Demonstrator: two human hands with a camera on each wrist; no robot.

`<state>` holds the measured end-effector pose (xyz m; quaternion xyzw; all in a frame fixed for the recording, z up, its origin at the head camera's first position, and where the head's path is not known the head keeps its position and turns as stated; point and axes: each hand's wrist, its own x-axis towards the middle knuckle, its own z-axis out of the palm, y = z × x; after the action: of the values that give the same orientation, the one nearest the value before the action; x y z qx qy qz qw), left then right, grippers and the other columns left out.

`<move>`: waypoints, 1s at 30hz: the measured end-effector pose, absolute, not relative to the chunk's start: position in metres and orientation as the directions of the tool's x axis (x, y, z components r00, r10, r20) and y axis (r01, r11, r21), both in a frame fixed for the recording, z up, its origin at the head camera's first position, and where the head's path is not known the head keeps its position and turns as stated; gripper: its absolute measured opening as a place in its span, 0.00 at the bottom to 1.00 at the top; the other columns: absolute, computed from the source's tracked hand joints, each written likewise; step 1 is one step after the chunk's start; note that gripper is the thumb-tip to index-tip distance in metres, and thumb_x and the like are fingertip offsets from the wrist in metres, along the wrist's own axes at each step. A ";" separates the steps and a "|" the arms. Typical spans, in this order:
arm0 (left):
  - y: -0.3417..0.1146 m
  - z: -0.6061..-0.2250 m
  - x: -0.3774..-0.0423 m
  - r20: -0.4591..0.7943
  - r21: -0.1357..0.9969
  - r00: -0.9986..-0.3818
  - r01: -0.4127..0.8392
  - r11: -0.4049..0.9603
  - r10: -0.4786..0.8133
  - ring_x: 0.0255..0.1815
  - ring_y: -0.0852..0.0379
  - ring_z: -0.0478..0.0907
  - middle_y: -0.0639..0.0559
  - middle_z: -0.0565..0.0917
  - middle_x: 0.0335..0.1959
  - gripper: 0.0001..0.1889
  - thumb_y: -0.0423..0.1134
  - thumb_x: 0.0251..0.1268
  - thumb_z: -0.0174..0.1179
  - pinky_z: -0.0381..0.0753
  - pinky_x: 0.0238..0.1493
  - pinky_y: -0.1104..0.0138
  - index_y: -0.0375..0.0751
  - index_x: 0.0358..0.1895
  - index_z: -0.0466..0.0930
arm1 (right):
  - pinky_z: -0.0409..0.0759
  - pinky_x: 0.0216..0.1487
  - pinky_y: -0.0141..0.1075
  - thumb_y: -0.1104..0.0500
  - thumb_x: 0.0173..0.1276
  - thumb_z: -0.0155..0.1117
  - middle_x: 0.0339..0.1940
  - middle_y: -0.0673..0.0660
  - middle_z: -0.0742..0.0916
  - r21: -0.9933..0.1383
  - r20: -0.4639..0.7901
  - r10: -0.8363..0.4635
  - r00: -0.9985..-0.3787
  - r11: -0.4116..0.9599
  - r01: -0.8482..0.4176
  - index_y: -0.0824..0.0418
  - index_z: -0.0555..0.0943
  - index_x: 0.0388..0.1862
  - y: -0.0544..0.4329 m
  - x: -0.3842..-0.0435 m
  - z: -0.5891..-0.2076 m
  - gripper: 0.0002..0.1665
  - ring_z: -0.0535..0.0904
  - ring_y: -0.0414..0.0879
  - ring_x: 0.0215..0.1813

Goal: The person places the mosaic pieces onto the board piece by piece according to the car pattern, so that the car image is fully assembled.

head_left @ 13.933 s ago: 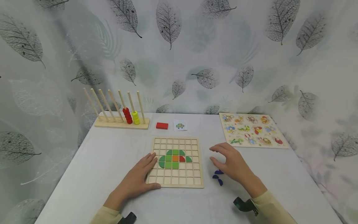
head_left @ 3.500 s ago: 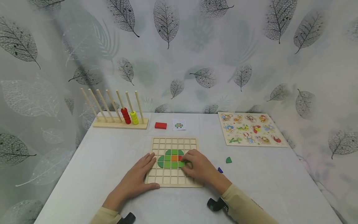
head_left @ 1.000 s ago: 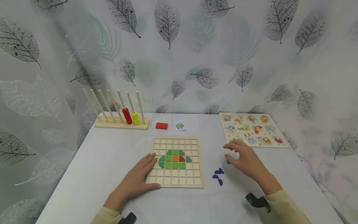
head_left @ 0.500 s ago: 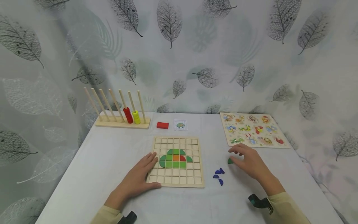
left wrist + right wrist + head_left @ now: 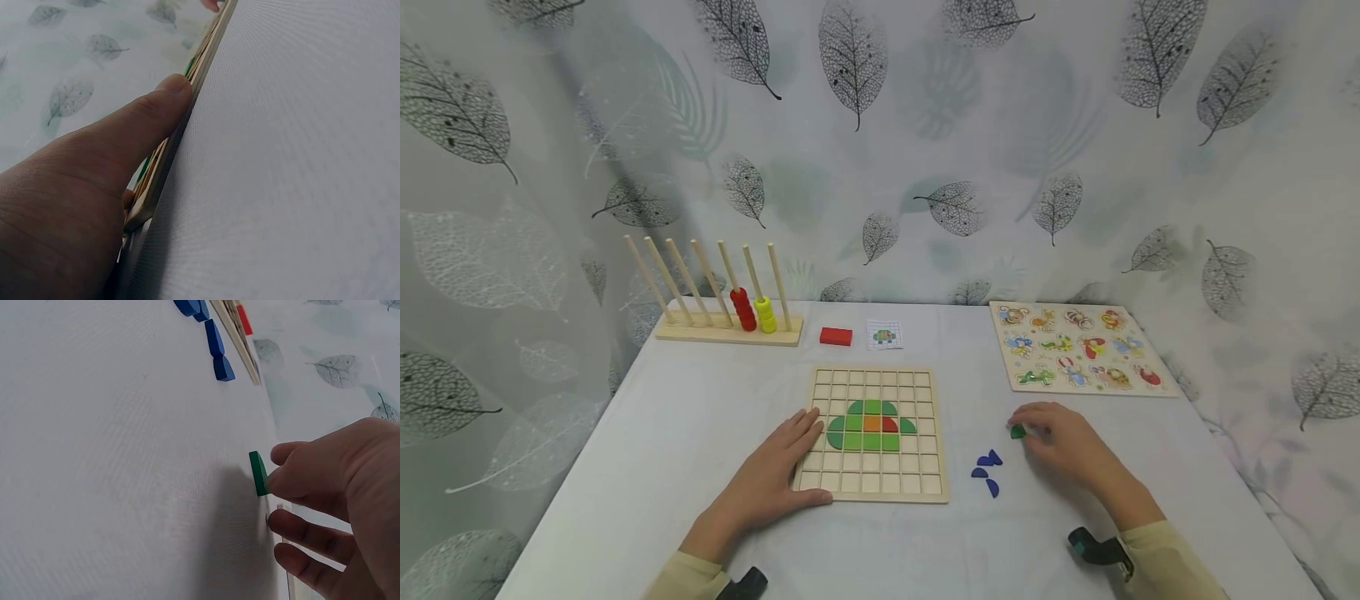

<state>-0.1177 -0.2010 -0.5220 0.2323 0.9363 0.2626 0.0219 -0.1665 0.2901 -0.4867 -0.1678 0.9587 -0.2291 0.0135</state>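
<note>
In the head view, my left hand (image 5: 767, 475) rests spread on the left side of a square wooden grid board (image 5: 917, 475). Its thumb lies along the front edge, as the left wrist view also shows. Green pieces (image 5: 852, 442), an orange square (image 5: 872, 422) and a red rounded piece (image 5: 890, 425) fill cells in the board's middle. Right of the board, the curled fingers and thumb of my right hand (image 5: 1067, 442) pinch a small green quarter-circle piece (image 5: 1017, 432) at the tabletop. In the right wrist view this green piece (image 5: 258, 474) meets the fingertips.
Several blue rounded pieces (image 5: 980, 472) lie between board and right hand. Behind the board are a red block (image 5: 836, 336) and a small pattern card (image 5: 885, 335). A peg abacus (image 5: 730, 335) stands back left; an insect puzzle board (image 5: 1082, 347) lies back right.
Since the earliest frame, a green square has been added to the board's lower coloured row. The right hand has moved right and its fingers have come down around the green piece. Left hand unmoved.
</note>
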 end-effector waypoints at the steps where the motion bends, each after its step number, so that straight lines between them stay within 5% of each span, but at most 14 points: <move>1: -0.201 -0.522 -0.118 0.081 0.502 -0.891 0.423 0.754 0.446 0.89 0.45 0.49 0.51 0.57 0.89 0.59 0.77 0.61 0.68 0.59 0.82 0.43 0.42 0.86 0.62 | 0.79 0.68 0.63 0.69 0.68 0.75 0.60 0.58 0.89 -0.441 0.046 -0.328 -0.944 0.841 -0.313 0.51 0.93 0.51 0.290 -0.166 -0.487 0.18 0.82 0.63 0.66; 13: -0.202 -0.523 -0.117 0.085 0.504 -0.895 0.417 0.756 0.438 0.89 0.46 0.49 0.52 0.57 0.89 0.58 0.76 0.61 0.69 0.60 0.82 0.43 0.43 0.86 0.63 | 0.86 0.57 0.55 0.66 0.68 0.76 0.44 0.47 0.89 -0.420 -0.019 -0.299 -0.954 0.868 -0.264 0.59 0.91 0.54 0.289 -0.165 -0.489 0.15 0.86 0.48 0.48; 20: -0.201 -0.524 -0.117 0.098 0.498 -0.890 0.431 0.752 0.445 0.89 0.46 0.50 0.52 0.57 0.89 0.58 0.76 0.61 0.68 0.61 0.82 0.43 0.43 0.86 0.63 | 0.85 0.51 0.49 0.61 0.68 0.79 0.39 0.45 0.86 -0.430 -0.033 -0.298 -0.954 0.866 -0.255 0.58 0.90 0.58 0.287 -0.167 -0.492 0.20 0.80 0.44 0.43; 30: -0.201 -0.525 -0.118 0.107 0.501 -0.889 0.435 0.748 0.445 0.89 0.45 0.51 0.51 0.58 0.89 0.58 0.76 0.60 0.69 0.62 0.81 0.42 0.43 0.86 0.63 | 0.83 0.44 0.43 0.62 0.66 0.81 0.39 0.46 0.84 -0.436 0.005 -0.287 -0.958 0.861 -0.260 0.57 0.91 0.51 0.280 -0.165 -0.494 0.15 0.77 0.43 0.40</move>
<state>-0.1180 -0.2011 -0.5255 0.2355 0.9348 0.2656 0.0096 -0.1654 0.2804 -0.4940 -0.1419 0.9643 -0.2217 0.0300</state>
